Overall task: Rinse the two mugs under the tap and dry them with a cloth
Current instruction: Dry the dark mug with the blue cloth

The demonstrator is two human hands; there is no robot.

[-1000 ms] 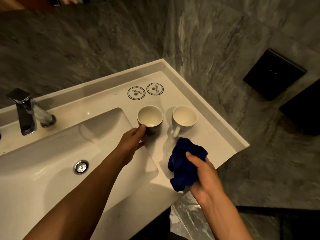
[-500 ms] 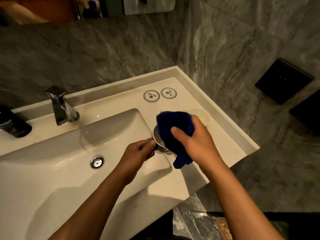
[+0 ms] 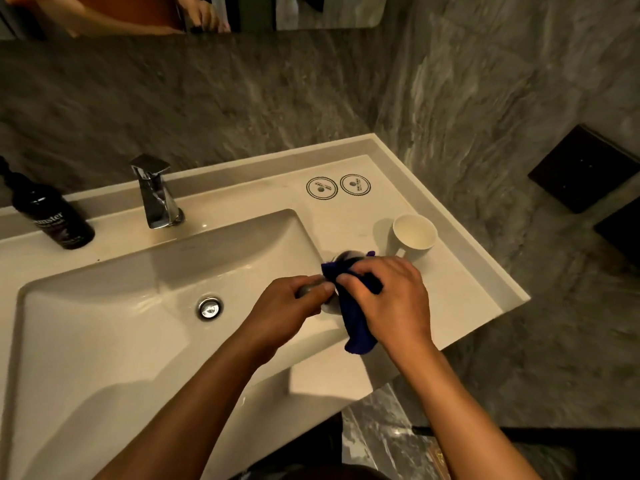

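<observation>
My left hand (image 3: 291,308) grips a grey mug (image 3: 344,257) by its side and handle, held just above the counter at the basin's right edge. My right hand (image 3: 391,299) clutches a dark blue cloth (image 3: 356,320) and presses it over the mug, hiding most of it. A second mug, white (image 3: 414,233), stands upright on the counter to the right, handle toward me. The chrome tap (image 3: 156,192) is behind the basin; no water runs from it.
The white basin (image 3: 104,341) with its round drain (image 3: 209,308) fills the left. A black pump bottle (image 3: 52,216) stands at the far left. Two round coasters (image 3: 337,186) lie near the back wall. The counter's edge (image 3: 485,320) drops off at the right.
The left hand took the grey mug off the counter and the right hand brought the blue cloth over it. The white mug has stayed in place.
</observation>
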